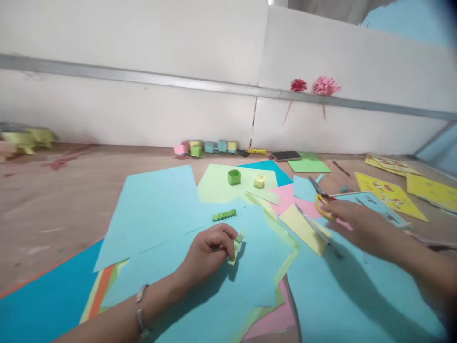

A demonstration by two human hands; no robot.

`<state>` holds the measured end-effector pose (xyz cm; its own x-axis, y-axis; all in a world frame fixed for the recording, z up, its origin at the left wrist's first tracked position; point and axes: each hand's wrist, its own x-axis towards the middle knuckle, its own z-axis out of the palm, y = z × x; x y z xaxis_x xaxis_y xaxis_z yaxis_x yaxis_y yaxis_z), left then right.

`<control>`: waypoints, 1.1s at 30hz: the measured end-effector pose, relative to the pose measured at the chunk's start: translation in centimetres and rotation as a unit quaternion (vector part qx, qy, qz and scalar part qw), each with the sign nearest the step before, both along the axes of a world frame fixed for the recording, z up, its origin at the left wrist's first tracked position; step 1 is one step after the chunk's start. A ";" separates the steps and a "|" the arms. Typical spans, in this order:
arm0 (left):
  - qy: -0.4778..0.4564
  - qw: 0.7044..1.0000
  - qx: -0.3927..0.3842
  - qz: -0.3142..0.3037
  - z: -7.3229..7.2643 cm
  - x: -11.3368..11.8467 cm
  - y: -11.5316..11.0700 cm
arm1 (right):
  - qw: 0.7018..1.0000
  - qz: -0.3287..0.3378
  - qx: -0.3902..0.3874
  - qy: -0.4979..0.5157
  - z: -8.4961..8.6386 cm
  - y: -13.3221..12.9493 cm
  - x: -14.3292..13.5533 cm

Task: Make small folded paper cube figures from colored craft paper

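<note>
My left hand is closed in a pinch on a small light-green paper strip, held just over light-blue sheets. A crimped green paper strip lies just beyond the fingers. At the right, my right hand has its fingers at the yellow handle of a pair of scissors, whose blades point away to the upper left. Below that hand, a thin knife-like tool lies across a pale-yellow paper piece; it looks blurred.
A green paper box and a small yellow paper piece stand on a pale-green sheet. Small paper blocks line the white panel. Yellow cards lie at right, a dark rectangular item behind. Paper flowers hang on the rail.
</note>
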<state>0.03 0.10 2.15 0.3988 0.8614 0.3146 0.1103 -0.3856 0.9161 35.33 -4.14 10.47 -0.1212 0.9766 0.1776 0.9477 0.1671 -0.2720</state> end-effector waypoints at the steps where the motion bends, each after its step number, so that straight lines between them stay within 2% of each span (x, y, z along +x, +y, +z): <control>1: -0.017 1.000 -0.002 0.019 0.0 0.0 0.0 | 0.994 0.087 -0.050 0.044 -0.2 0.4 -2.7; 2: -0.032 0.999 -0.001 0.039 0.0 0.0 0.0 | 0.983 0.139 -0.082 0.083 -0.7 0.7 -5.5; 4: -0.057 0.996 0.012 0.074 -0.1 0.0 -0.1 | 0.973 0.176 -0.090 0.123 -1.9 1.2 -10.4; 7: -0.075 0.992 0.036 0.093 -0.1 0.0 -0.2 | 0.970 0.153 -0.068 0.179 -4.2 1.7 -15.1; 10: -0.068 0.992 0.050 0.093 0.0 0.1 -0.4 | 0.951 0.128 -0.075 0.272 -5.8 1.8 -17.3; 14: -0.056 0.991 0.030 0.117 -0.1 0.4 -0.5 | 0.911 0.106 -0.094 0.387 -6.8 1.5 -18.1; 16: -0.059 0.990 0.012 0.130 -0.3 0.5 -0.5 | 0.906 0.093 -0.064 0.408 -7.1 1.2 -18.0; 19: -0.054 0.989 0.007 0.138 -0.5 0.5 -0.4 | 0.925 0.112 0.062 0.358 -7.3 0.9 -17.7; 22: -0.029 0.991 0.031 0.125 -0.4 0.4 -0.3 | 0.927 0.187 0.173 0.276 -7.0 0.8 -17.5; 25: -0.008 0.992 0.064 0.105 -0.1 0.4 -0.4 | 0.920 0.223 0.203 0.251 -6.7 1.0 -17.5; 33: -0.033 0.995 0.071 0.070 -0.2 0.4 -0.8 | 0.924 0.177 0.212 0.265 -6.2 1.4 -17.3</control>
<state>0.48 -0.67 1.96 0.2528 0.8522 0.4581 0.1130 -0.4963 0.8608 18.04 -2.71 4.29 -0.2063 0.7214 0.6610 0.5662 0.6390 -0.5207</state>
